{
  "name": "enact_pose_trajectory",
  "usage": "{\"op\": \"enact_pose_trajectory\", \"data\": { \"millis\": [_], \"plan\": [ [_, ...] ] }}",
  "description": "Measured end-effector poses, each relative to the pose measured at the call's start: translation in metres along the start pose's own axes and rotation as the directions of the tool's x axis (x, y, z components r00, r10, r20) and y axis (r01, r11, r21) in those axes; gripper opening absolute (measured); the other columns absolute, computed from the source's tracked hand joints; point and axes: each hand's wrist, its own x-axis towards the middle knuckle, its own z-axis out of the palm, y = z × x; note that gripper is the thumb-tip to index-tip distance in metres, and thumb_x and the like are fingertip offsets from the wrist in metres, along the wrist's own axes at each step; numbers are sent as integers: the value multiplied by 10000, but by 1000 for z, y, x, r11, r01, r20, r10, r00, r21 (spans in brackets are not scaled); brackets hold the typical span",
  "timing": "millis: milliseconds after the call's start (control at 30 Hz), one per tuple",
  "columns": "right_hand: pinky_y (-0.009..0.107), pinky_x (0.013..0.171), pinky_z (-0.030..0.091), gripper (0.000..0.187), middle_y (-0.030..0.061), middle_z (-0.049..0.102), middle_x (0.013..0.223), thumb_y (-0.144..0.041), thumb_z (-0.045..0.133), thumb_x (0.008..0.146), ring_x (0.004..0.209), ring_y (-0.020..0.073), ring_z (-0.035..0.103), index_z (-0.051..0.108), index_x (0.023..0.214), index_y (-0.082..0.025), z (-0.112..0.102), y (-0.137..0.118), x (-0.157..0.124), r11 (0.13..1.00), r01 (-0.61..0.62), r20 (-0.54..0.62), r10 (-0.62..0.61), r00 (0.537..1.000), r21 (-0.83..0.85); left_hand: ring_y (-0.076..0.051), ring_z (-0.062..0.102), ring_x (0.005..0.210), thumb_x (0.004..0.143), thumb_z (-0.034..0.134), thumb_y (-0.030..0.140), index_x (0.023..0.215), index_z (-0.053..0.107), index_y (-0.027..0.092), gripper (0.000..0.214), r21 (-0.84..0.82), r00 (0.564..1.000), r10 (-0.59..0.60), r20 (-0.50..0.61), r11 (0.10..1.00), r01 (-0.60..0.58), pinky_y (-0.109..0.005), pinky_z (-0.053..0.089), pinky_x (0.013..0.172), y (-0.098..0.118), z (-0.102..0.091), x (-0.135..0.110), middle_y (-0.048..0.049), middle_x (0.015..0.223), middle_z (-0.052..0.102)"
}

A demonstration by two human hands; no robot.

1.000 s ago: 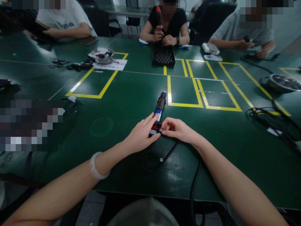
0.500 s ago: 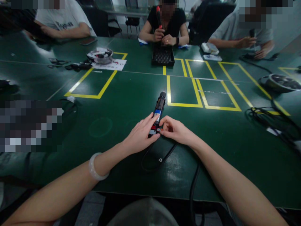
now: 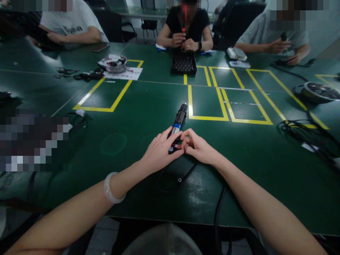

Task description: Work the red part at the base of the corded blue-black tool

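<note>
An opened electric screwdriver (image 3: 180, 118) lies on the green table, its tip pointing away from me. Its motor with a blue band shows, and small red and orange parts sit at its rear end. My left hand (image 3: 160, 148) grips the rear half from the left, fingers over the body and thumb near the end. On the other side, my right hand (image 3: 198, 147) has its fingers curled in a pinch against the red and orange parts; what is between the fingertips is hidden. A black cable (image 3: 190, 171) runs below the hands, near a small light ring (image 3: 180, 180).
Yellow tape frames (image 3: 208, 118) mark the table ahead. A black tray (image 3: 183, 67) stands before a co-worker (image 3: 186, 33) holding a red tool. Two more people sit at the far side. A metal bowl (image 3: 114, 63) is at far left; coiled cables (image 3: 297, 131) lie right.
My right hand has shifted slightly, its fingertips now nearer my left thumb at the screwdriver's rear. My left hand has edged a little to the right. The co-worker's red tool has moved right.
</note>
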Motion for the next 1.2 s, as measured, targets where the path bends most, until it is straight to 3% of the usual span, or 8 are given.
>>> {"op": "enact_pose_trajectory", "data": {
  "millis": [167,367,500,700,800,933,1100,1200],
  "plan": [
    [249,634,413,171,-44,556,761,-121,502,800,667,117,545,430,918,-223,-1,1,0,1000,-14,-4,14,1000,-12,-355,496,1265,925,522,531,1277,628,300,433,69,999,29,-15,997,-28,-516,431,1016,1,1,4,-101,1568,330],
    [259,654,424,190,-42,595,749,-83,457,779,657,124,575,444,909,-220,1,-1,2,998,-10,-45,7,999,-55,-331,510,1225,943,502,496,1132,674,268,343,108,997,57,-46,993,-52,-504,445,1004,2,-1,10,-106,1532,369],
    [257,662,430,177,-31,612,761,-89,447,807,665,122,574,464,931,-214,1,-3,2,993,15,-77,-25,997,-120,-330,542,1179,907,562,442,1139,682,284,305,186,997,60,-53,981,-49,-503,462,981,-2,-4,10,-101,1536,354],
    [268,681,447,150,-31,605,734,-116,448,849,652,123,574,484,958,-214,-9,0,2,992,7,-244,-38,969,-127,-342,544,1179,883,584,446,1162,693,301,332,253,998,59,-35,966,-48,-511,460,980,-22,-16,9,-91,1554,332],
    [275,682,453,145,-27,602,725,-129,456,857,668,133,586,498,968,-212,-12,5,3,993,15,-309,-50,950,-115,-356,519,1215,880,577,479,1175,691,308,360,285,999,11,-38,959,0,-518,451,992,-42,-26,10,-87,1560,328],
    [278,684,455,163,-25,603,726,-136,464,857,689,140,599,519,993,-208,-13,9,4,992,5,-310,-44,950,-124,-378,473,1283,881,550,546,1221,673,320,427,322,992,-108,-59,939,121,-541,425,1019,-80,-45,14,-79,1562,327],
    [272,673,447,159,-23,609,732,-145,467,862,666,133,581,538,991,-204,-12,9,4,988,-12,-290,-33,956,-152,-375,424,1342,880,543,553,1243,659,286,465,318,969,-213,-122,917,241,-534,373,1069,-147,-73,19,-104,1529,366],
    [268,668,440,152,-20,612,736,-146,466,863,658,130,572,550,976,-201,-12,8,4,985,-22,-287,-29,957,-173,-357,466,1262,894,530,559,1264,646,206,524,297,960,-234,-153,916,270,-524,380,1043,-193,-93,22,-142,1440,437]
  ]
}}
